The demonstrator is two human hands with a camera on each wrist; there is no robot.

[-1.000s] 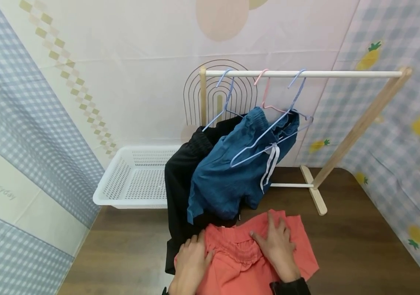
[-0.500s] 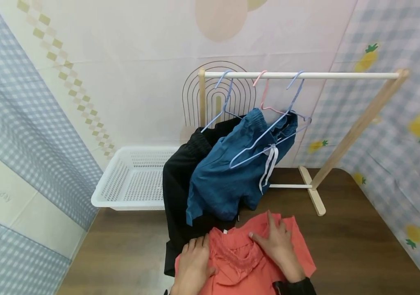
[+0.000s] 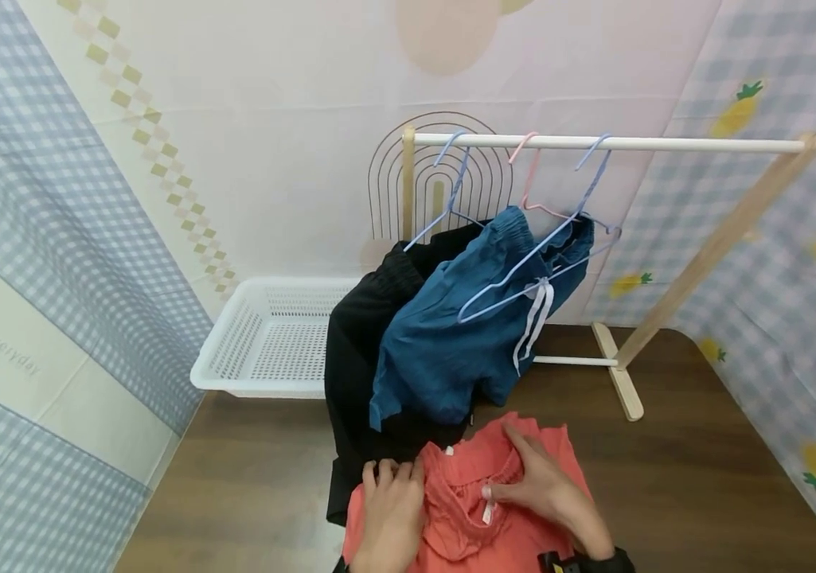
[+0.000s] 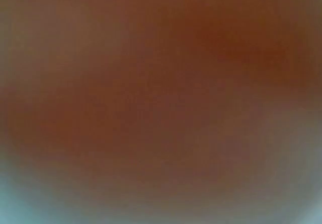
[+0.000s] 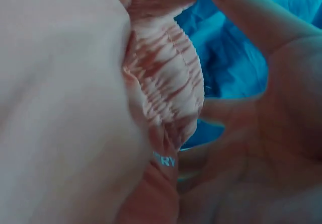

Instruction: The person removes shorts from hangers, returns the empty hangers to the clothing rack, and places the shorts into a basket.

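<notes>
In front of the wooden clothes rack, the gathered waistband of the coral-red fabric shorts has now been lifted and is pinched by the right hand, while it is gripped by the curled left hand.

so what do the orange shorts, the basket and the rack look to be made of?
Orange shorts: soft woven fabric, matte, likely cotton; it creases and has a gathered elastic waistband that both hands hold. Basket: white plastic, slightly glossy, with a moulded perforated grid. Rack: pale unfinished-looking wood uprights; its white rail could be painted wood or metal.
</notes>
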